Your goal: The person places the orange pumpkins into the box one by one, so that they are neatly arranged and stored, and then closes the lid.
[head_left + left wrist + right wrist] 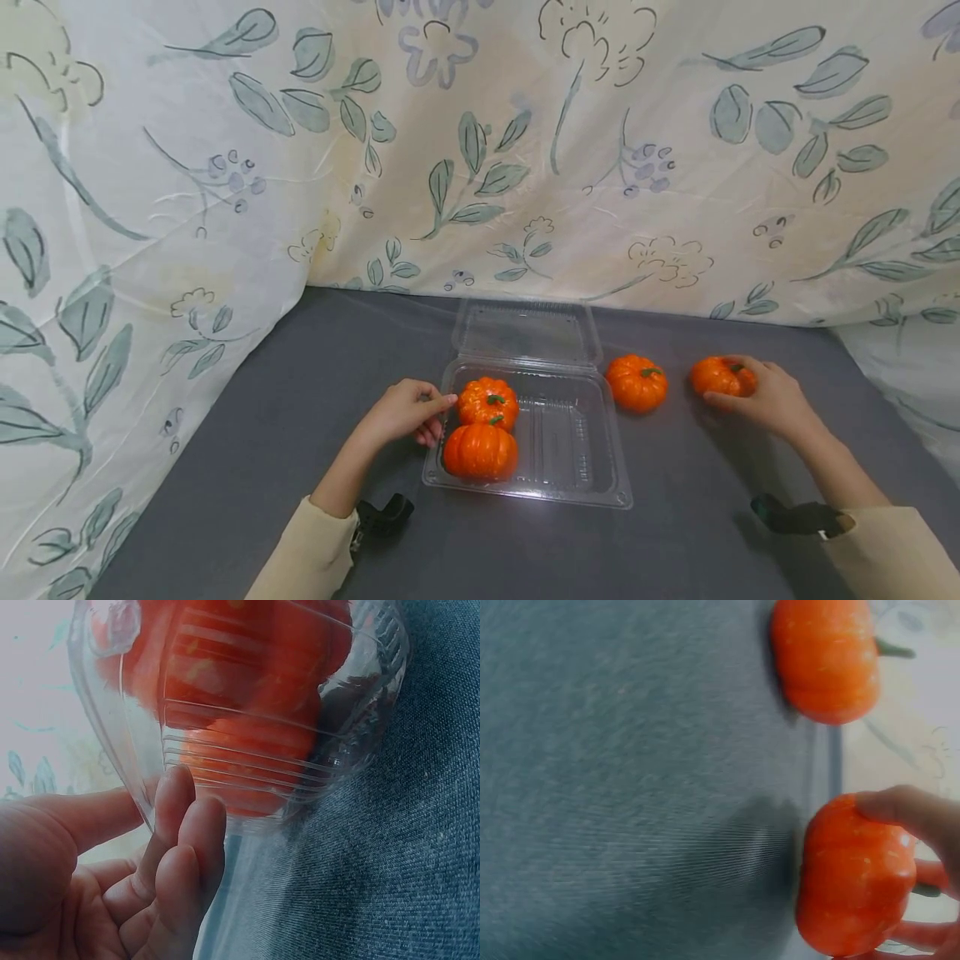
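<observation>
A clear plastic clamshell container (558, 492) lies with its lid folded back. Two small orange pumpkins, a rear one (487, 402) and a front one (480, 454), sit along its left side. My left hand (408, 412) pinches the container's left rim between thumb and fingers; the left wrist view shows the rim (112, 742) in that pinch. On the right, my right hand (768, 400) grips another small pumpkin (855, 877), thumb on one side and fingers on the other. One more pumpkin (636, 383) rests on the cloth between that hand and the container.
A dark grey cloth (315, 350) covers the table. The container's clear lid (525, 329) lies behind its base. Floral fabric (480, 150) hangs along the back and both sides. Dark straps with cameras (795, 515) are worn on the wrists.
</observation>
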`<state>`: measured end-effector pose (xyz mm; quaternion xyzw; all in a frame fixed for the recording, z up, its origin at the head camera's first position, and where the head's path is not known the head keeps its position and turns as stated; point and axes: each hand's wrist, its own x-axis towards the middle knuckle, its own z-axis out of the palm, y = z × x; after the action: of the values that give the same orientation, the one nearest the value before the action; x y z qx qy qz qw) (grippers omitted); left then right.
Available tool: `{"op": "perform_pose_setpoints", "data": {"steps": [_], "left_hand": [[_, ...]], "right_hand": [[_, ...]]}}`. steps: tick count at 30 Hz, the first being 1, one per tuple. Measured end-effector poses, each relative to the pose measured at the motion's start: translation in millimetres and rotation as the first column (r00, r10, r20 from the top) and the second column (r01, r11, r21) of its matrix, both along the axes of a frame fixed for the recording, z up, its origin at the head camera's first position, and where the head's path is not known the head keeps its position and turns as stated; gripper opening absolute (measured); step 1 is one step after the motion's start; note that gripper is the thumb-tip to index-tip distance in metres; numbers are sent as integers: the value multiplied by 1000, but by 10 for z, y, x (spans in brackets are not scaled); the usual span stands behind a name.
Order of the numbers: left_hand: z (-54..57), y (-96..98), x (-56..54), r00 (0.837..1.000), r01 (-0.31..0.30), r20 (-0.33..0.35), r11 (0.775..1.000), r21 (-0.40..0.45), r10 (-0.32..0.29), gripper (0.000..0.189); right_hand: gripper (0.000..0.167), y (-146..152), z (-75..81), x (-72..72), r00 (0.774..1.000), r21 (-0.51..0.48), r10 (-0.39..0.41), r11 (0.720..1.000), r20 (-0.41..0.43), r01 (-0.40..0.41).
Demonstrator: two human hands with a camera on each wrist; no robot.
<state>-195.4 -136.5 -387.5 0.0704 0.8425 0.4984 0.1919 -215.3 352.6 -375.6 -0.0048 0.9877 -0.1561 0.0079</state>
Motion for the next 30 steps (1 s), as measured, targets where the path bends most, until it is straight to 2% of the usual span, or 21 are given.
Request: {"op": "perform_pose_setpoints", "data": {"steps": [4,9,14,20,30], "left_hand": [[0,6,-5,1000,-1,-1,1000,-4,1,32],[0,10,-10,1000,-3,3,1000,-10,3,31],[9,8,-6,1000,2,4,1000,-13,-2,31],[32,11,5,1000,5,0,1000,-10,-5,31],[17,4,12,1000,-4,6,1000,-3,4,31]], "right_hand": [[75,16,106,12,998,-2,36,999,61,-36],[62,49,226,37,980,-19,138,990,145,-137],[51,25,333,88,943,-59,208,978,258,-199],[47,-29,457,148,891,-107,256,967,376,-232],[46,-66,624,167,811,-234,300,950,503,-206]]}}
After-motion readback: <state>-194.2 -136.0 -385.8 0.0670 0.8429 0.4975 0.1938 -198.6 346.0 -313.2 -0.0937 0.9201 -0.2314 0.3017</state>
